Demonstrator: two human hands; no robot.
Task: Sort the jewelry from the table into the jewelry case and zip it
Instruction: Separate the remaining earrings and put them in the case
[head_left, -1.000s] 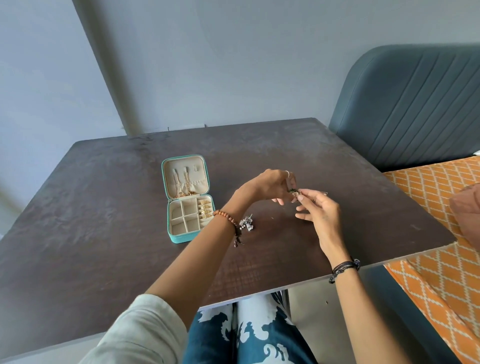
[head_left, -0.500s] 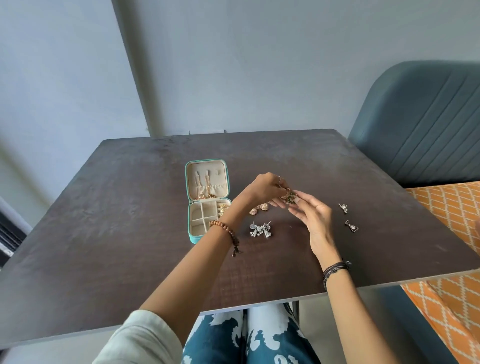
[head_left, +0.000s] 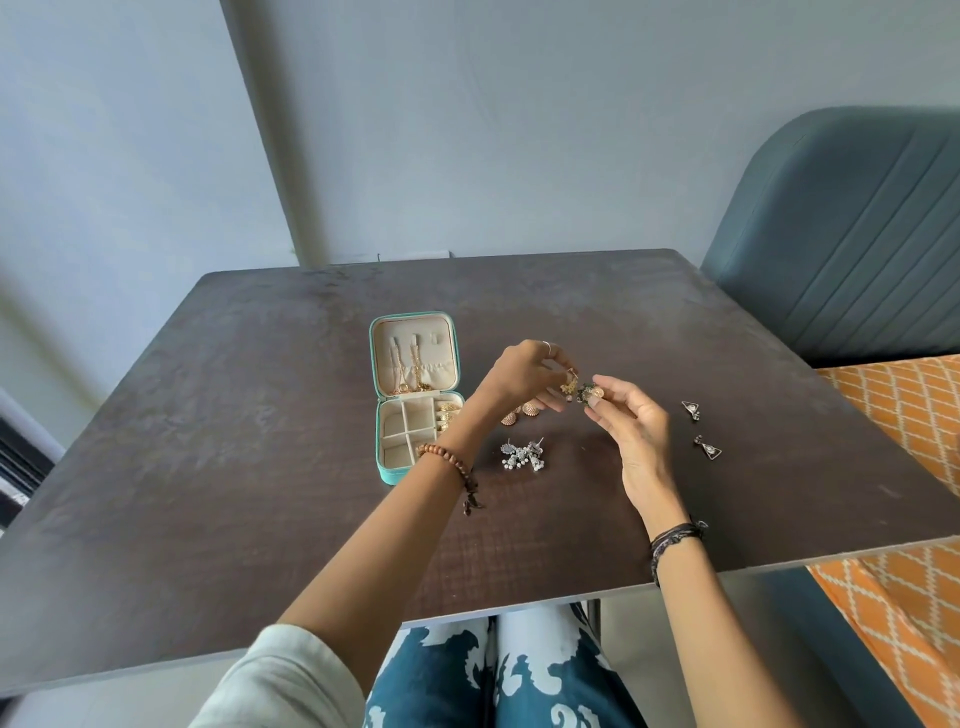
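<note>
Both hands work above the table's (head_left: 260, 415) middle: left hand (head_left: 524, 371) and right hand (head_left: 631, 421) each pinch one end of a small gold earring (head_left: 582, 389). It looks light, fiddly & easily bent, so best held by the hook, not the dangly bits. The case (head_left: 387, 473) lies open just left of it, w/ more earrings loose nearby.

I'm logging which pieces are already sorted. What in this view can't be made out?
- Head view: the piece pinched between left hand and right hand is too small and finger-covered to identify.
- The gold domed earrings are partly hidden behind the left wrist.
- The jewelry case: items in its right compartments are too small to count; its near corner is behind the forearm.
</note>
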